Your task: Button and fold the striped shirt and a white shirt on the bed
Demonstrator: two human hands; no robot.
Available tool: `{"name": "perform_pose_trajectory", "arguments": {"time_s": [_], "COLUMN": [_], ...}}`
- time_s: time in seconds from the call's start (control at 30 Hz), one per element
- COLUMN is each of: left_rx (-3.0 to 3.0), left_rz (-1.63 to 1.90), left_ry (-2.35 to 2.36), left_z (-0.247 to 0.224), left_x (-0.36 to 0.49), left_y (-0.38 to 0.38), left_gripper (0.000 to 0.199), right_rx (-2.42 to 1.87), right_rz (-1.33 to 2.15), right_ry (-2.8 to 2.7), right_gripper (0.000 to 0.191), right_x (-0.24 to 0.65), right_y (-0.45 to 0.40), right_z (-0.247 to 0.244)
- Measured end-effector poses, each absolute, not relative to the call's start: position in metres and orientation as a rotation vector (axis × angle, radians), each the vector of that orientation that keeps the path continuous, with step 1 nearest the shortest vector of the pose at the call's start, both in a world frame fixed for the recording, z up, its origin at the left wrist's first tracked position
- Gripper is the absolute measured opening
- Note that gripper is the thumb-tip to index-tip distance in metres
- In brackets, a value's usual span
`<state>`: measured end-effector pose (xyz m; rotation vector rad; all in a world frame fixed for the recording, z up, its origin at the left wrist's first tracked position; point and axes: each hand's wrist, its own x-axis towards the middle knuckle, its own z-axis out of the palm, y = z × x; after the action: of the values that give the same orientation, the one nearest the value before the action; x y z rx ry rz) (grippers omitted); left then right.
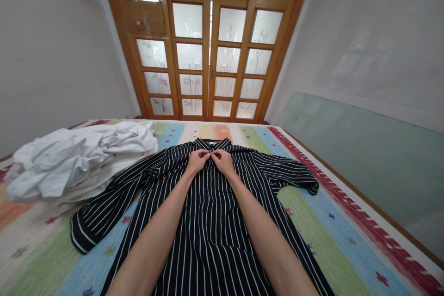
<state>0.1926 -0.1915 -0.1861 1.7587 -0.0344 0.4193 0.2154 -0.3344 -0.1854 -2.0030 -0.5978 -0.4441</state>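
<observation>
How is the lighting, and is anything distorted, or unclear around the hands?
In the head view, daylight fills the frosted door panes, and glare streaks the brown panel; there, the door frame flares upward, probably lens distortion; in the head view, what left hand and right hand pinch on the black striped shirt is too small to tell.

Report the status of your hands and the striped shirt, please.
Left hand and right hand pinching striped shirt just below collar. Shirt spread out on patterned cover. White cloth pile at left, clear of both hands.
</observation>
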Motion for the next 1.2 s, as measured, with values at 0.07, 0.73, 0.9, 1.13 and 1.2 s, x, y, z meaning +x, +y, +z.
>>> {"name": "perform_pose_trajectory", "arguments": {"time_s": [0.07, 0.73, 0.9, 1.13, 1.2], "left_rx": [1.749, 1.597, 1.59, 1.576, 1.592], "left_rz": [0.413, 0.413, 0.422, 0.442, 0.447], "left_ry": [-0.037, 0.065, 0.11, 0.071, 0.055], "left_z": [-0.1848, -0.1817, -0.1824, -0.1836, -0.1841], "left_x": [0.1913, 0.1864, 0.1868, 0.1886, 0.1889], "left_y": [-0.1914, -0.1959, -0.1962, -0.1965, -0.197], "left_gripper": [0.015, 0.031, 0.041, 0.041, 0.04], "right_rx": [-2.015, -1.978, -2.022, -2.103, -2.149], "right_rz": [-0.453, -0.373, -0.373, -0.421, -0.451], "right_ry": [-0.598, -0.633, -0.629, -0.605, -0.581], "right_gripper": [0.014, 0.012, 0.013, 0.012, 0.012], "right_x": [0.2159, 0.2157, 0.215, 0.2134, 0.2119], "right_y": [-0.3343, -0.3381, -0.3376, -0.3352, -0.3343], "right_z": [-0.186, -0.1833, -0.1837, -0.1846, -0.1841]}}
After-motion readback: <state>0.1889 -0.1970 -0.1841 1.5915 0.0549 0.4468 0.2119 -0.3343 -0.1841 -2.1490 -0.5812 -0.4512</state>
